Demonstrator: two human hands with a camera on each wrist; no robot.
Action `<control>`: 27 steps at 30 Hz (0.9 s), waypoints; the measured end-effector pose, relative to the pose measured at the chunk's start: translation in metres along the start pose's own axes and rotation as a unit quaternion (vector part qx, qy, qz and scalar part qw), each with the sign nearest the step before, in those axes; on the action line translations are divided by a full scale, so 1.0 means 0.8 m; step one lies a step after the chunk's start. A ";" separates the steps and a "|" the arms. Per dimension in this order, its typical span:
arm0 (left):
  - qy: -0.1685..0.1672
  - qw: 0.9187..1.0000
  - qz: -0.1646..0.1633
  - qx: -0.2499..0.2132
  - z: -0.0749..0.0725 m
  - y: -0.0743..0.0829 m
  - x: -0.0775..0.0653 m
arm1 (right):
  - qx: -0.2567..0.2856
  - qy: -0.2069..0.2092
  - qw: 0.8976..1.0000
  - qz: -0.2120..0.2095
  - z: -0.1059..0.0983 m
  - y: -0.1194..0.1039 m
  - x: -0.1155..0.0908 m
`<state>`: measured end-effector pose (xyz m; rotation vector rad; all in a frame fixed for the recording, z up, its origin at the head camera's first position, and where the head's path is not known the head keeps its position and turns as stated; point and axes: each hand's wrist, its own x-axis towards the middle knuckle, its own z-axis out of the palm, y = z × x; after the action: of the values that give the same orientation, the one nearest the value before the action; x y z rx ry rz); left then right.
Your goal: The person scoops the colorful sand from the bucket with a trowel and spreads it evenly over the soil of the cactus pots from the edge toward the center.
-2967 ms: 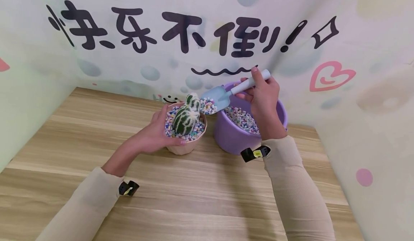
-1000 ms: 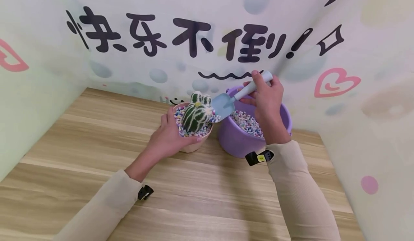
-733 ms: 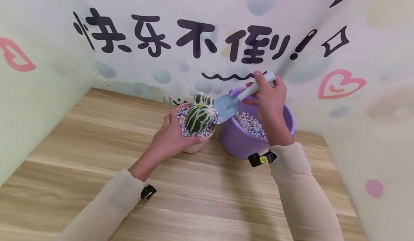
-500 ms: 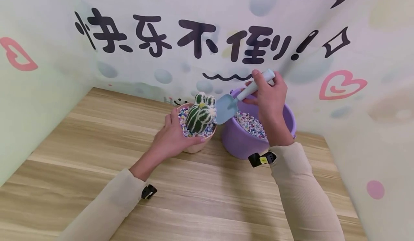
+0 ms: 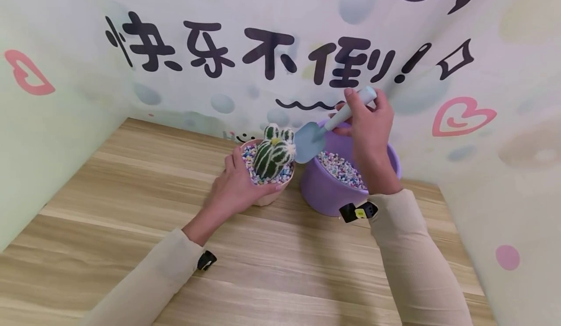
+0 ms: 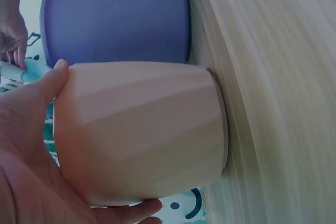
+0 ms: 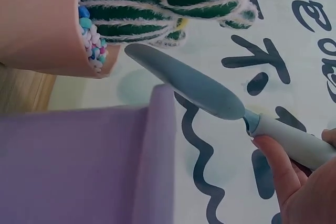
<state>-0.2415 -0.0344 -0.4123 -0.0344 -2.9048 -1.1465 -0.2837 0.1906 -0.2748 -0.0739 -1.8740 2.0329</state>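
My left hand (image 5: 231, 185) grips a peach flower pot (image 6: 142, 132), thumb and fingers spread around its rim. In the pot a green cactus (image 5: 269, 159) with white fuzzy ridges stands among multicoloured pebbles (image 5: 248, 156). My right hand (image 5: 372, 129) holds a light blue garden trowel (image 5: 309, 142) by its pale handle. The trowel's blade hangs bare, tilted, its tip close beside the cactus and above the gap between pot and bucket. In the right wrist view the trowel (image 7: 189, 82) appears edge-on, with the cactus (image 7: 131, 9) just beyond its tip.
A purple bucket (image 5: 322, 192) stands right of the pot, holding more pebbles (image 5: 342, 168). Both stand on a wood-grain table (image 5: 263, 267). A printed wall cloth (image 5: 175, 92) rises close behind them, and another wall closes the right side.
Three seconds ago the trowel's blade carried a heap of pebbles beside the cactus; the pebbles have slid off into the pot. The trowel has now lifted slightly. The left hand keeps its grip.
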 end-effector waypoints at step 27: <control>-0.094 0.981 0.118 -0.125 -0.024 -0.033 0.022 | 0.086 0.074 0.990 0.087 -0.062 -0.023 0.034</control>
<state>-0.2592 -0.0666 -0.4161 -0.5015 -2.7855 -1.5241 -0.2904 0.2469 -0.2571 -0.3438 -1.6457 2.2306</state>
